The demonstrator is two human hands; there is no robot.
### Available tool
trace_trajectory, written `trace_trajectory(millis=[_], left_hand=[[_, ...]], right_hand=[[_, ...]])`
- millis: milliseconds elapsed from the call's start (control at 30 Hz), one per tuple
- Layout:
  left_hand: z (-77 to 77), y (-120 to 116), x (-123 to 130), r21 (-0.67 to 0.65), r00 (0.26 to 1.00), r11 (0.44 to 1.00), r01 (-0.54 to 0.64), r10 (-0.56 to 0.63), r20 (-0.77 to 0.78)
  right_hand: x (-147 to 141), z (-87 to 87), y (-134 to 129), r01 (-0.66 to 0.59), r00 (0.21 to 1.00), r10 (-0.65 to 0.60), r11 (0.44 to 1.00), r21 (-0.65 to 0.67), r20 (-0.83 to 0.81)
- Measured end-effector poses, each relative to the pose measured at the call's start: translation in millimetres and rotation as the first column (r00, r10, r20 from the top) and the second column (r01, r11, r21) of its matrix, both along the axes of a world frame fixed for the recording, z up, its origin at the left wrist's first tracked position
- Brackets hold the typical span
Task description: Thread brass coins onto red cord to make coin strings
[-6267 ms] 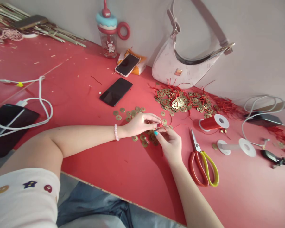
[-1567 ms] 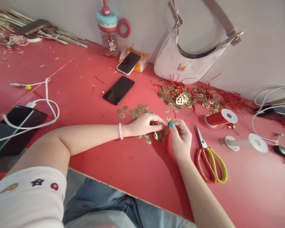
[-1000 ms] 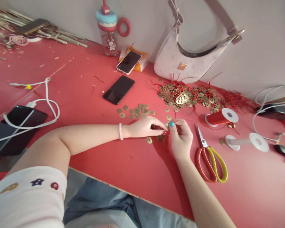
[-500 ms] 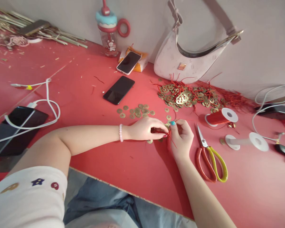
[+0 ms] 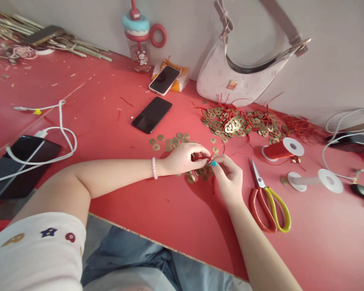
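**Hands close in on the red cord (image 5: 214, 185)**

The right hand (image 5: 230, 176) has shifted toward the left hand (image 5: 182, 161), and more loose coins (image 5: 203, 170) show beneath. Both hands are narrowed to a pinch on the cord, just above the red desk (image 5: 170, 226); whether a coin is in that grip is hard to tell. The cord seems to be worked between the fingertips. Scissors (image 5: 261, 182) lie at four o'clock from the hands, a cord spool (image 5: 276, 150) at three.
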State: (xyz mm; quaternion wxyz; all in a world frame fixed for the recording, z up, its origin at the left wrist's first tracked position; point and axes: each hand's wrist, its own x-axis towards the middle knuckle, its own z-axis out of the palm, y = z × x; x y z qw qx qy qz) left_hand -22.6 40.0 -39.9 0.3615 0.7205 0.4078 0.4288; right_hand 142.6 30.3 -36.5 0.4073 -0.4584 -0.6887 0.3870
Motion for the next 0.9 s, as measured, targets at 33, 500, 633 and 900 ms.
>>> trace_trajectory(millis=[33, 500, 633, 900], left_hand=[[-0.1, 0.0, 0.2, -0.002, 1.0, 1.0, -0.002, 0.002, 0.002], [0.4, 3.4, -1.0, -0.15, 0.99, 0.988, -0.037, 0.056, 0.127], [-1.6, 5.3, -2.7, -0.227, 0.979, 0.973, -0.031, 0.076, 0.189], [-1.4, 5.5, -1.8, -0.206, 0.974, 0.978, -0.033, 0.078, 0.213]], right_hand=[[-0.2, -0.5, -0.1, -0.007, 1.0, 0.007, 1.0, -0.013, 0.0], [1.6, -5.8, 2.9, -0.014, 0.996, 0.005, 0.996, 0.087, 0.094], [1.3, -5.4, 4.2, 0.031, 0.963, -0.101, 0.962, 0.271, 0.249], [6.6, -7.4, 9.0, -0.133, 0.918, -0.135, 0.78, 0.612, 0.372]])
